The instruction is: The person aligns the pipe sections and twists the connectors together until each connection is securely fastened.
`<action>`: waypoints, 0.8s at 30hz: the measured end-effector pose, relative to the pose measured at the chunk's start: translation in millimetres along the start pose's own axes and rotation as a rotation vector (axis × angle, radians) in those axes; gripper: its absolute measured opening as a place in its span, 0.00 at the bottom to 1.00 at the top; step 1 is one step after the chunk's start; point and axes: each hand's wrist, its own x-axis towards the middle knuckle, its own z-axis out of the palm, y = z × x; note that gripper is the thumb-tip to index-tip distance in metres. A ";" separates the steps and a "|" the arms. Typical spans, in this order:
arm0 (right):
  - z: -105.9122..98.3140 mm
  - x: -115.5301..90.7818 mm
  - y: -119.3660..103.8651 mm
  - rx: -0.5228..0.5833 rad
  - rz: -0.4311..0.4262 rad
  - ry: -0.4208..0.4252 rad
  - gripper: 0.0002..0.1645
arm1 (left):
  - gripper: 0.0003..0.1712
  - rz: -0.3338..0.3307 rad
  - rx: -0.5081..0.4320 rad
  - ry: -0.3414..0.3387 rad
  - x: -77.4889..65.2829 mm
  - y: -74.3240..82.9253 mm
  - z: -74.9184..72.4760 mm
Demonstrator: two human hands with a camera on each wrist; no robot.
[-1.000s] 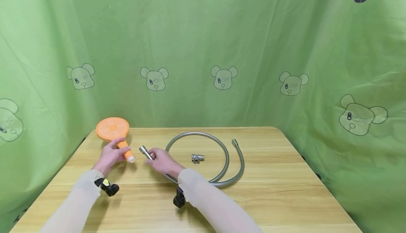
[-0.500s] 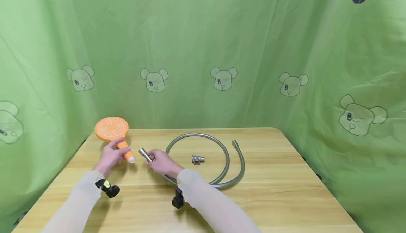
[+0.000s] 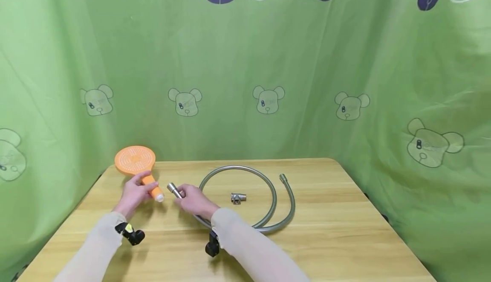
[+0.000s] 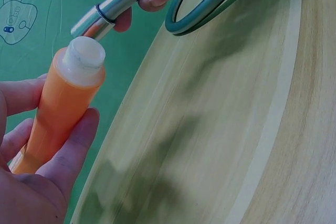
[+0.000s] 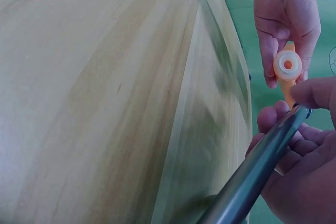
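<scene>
My left hand (image 3: 133, 193) grips the handle of an orange shower head (image 3: 135, 160) at the table's left side. Its round spray face is turned up, and its white threaded end (image 4: 84, 56) points toward my right hand. That right hand (image 3: 196, 201) pinches a silver shower hose (image 3: 274, 196) just behind its metal end fitting (image 3: 171, 187). In the head view a small gap separates the fitting from the white end. From my right hand the hose loops over the table, and its other end fitting (image 3: 283, 178) lies to the right.
A small silver tee valve (image 3: 238, 198) lies inside the hose loop on the wooden table (image 3: 337, 239). A green curtain (image 3: 230, 132) with bear prints hangs behind and at both sides. Black wrist cameras are strapped to both sleeves.
The head view has tilted up slightly, so everything sits lower in it. Both hands keep their holds; the hose fitting in my right hand has shifted slightly toward the shower head.
</scene>
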 end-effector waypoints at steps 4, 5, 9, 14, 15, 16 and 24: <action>1.0 1.8 -3.2 0.003 0.018 0.018 0.17 | 0.42 0.002 0.008 0.005 1.1 1.1 -1.8; 1.4 2.4 -3.8 0.007 0.021 0.021 0.17 | 0.42 0.003 0.008 0.006 1.3 1.5 -2.2; 2.9 3.7 -5.9 0.030 0.037 0.037 0.15 | 0.42 0.006 0.004 0.010 1.6 2.4 -3.0; 4.9 6.2 -7.6 0.026 0.062 0.069 0.14 | 0.42 0.010 -0.016 0.011 1.2 3.3 -2.9; 5.1 7.0 -7.9 0.021 0.064 0.077 0.14 | 0.42 0.011 -0.017 0.012 1.2 4.0 -2.8; 5.1 8.0 -8.1 0.014 0.064 0.082 0.13 | 0.42 0.013 -0.021 0.013 1.3 4.8 -2.6; 5.7 10.3 -9.1 -0.037 0.059 0.106 0.09 | 0.42 0.003 -0.051 0.016 4.7 7.2 -2.4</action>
